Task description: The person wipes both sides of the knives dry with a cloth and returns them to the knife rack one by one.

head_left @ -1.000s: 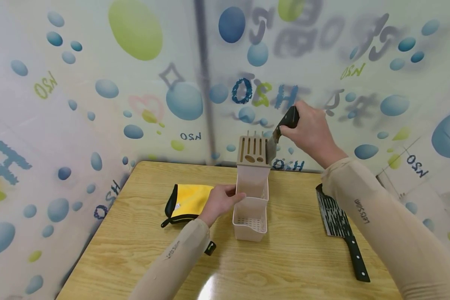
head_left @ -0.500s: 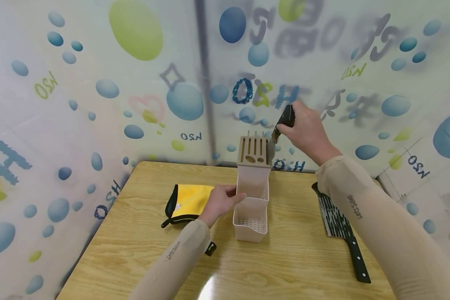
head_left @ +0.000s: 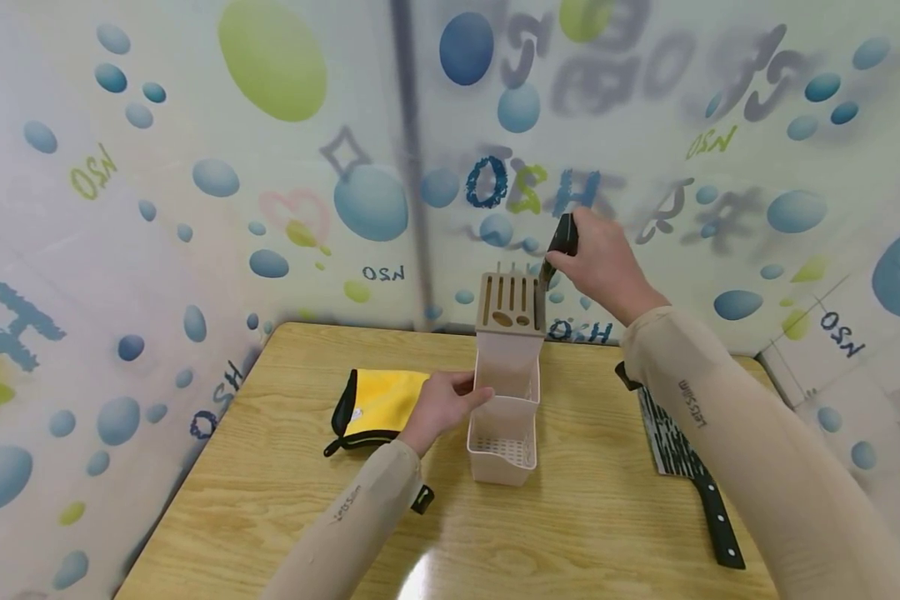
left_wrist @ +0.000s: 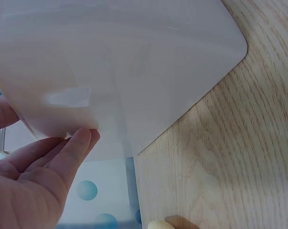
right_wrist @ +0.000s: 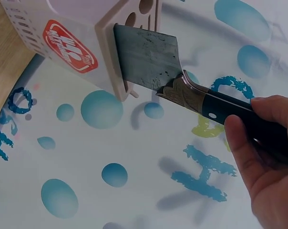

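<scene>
A pale pink plastic knife holder (head_left: 508,358), with a beige slotted top (head_left: 510,302), stands upright on the table. My left hand (head_left: 446,404) grips its left side, thumb over the middle compartment's edge; the left wrist view shows the fingers (left_wrist: 79,143) against the wall. My right hand (head_left: 607,262) holds a wide-bladed kitchen knife by its black handle (head_left: 565,237). In the right wrist view, the blade (right_wrist: 149,56) stands partly in the slot at the top's right edge; its lower part is hidden.
A cleaver (head_left: 675,442) with a patterned blade and black handle lies at the right, partly behind the right sleeve. A yellow cloth pouch (head_left: 386,402) with black trim lies left of the holder. A printed curtain (head_left: 307,167) hangs behind the table (head_left: 585,500).
My right hand has moved a little left with the knife, whose blade now appears more edge-on at the slot. The left hand and the knife holder stay in place.
</scene>
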Motion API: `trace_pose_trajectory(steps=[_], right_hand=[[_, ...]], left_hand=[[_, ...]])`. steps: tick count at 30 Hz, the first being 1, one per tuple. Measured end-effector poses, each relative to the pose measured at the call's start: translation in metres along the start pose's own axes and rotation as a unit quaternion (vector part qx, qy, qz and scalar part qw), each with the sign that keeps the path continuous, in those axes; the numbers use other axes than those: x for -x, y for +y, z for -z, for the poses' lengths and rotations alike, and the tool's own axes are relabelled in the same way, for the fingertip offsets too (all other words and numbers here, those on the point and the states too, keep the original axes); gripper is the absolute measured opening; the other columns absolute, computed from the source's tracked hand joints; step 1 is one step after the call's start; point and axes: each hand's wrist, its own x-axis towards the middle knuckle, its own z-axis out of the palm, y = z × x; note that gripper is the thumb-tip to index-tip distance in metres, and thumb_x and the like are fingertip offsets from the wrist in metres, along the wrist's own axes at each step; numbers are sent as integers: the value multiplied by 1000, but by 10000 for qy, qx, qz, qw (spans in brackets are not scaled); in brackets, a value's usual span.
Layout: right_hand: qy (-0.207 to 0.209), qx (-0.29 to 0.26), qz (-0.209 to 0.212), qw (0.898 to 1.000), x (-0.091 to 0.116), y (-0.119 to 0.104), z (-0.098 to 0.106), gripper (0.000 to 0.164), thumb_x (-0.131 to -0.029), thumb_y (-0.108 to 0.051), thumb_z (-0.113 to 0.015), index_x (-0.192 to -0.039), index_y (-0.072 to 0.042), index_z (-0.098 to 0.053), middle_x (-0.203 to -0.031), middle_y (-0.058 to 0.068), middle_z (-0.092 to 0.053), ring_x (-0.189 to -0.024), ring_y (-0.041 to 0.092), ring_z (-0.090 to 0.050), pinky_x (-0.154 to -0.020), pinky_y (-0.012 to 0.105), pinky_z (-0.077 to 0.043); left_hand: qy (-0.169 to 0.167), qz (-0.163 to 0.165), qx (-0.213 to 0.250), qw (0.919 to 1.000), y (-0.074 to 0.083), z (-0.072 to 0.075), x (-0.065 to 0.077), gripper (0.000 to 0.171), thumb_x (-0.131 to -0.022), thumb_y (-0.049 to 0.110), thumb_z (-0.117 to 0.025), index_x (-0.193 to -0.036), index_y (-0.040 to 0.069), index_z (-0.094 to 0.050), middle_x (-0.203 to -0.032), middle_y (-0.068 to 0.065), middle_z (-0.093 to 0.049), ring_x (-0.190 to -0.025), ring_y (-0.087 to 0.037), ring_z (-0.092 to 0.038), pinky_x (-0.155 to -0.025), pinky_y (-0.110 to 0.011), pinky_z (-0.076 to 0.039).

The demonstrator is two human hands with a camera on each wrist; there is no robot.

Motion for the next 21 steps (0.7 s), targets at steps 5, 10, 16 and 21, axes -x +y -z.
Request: trace_pose_trajectory(steps=[5,10,16,21], right_hand=[[-77,-26,-98,9999,-3,4,-5,26,-102,-14,-62,-112,4,-48,-98,22,-56,-80,37,-59,-68,47,-51],[-214,-73,-177,9996,-5,8,-11,24,-103,-14,-61,-111,3,-48,-97,21,-55,-79,35,-57,-68,46,-49],[-262,-86,-177,9995,-5,10,-18,22,-103,-14,-62,-109,2,-48,-94,19,-54,-77,34,-56,-68,45,-48],[-376,-135,-266,9988,-7,12,-22,24,-104,-14,-61,-112,3,-47,-97,20,-55,-79,34,-57,-68,45,-48]], left_hand=[[-24,-77,-16,10000,0,0,0,53,-98,34,-74,-142,7,-63,-137,-12,-67,-124,-30,-66,-102,-46,-56],[-57,-108,3,9999,0,-1,0,53,-98,33,-74,-143,6,-63,-138,-13,-67,-124,-31,-66,-102,-46,-56],[-31,-76,79,9999,0,-1,0,53,-98,32,-74,-143,6,-62,-137,-13,-67,-124,-31,-66,-102,-47,-56],[-23,-76,118,9999,-1,-1,1,54,-97,34,-74,-142,5,-63,-137,-14,-67,-124,-31,-66,-102,-46,-56]])
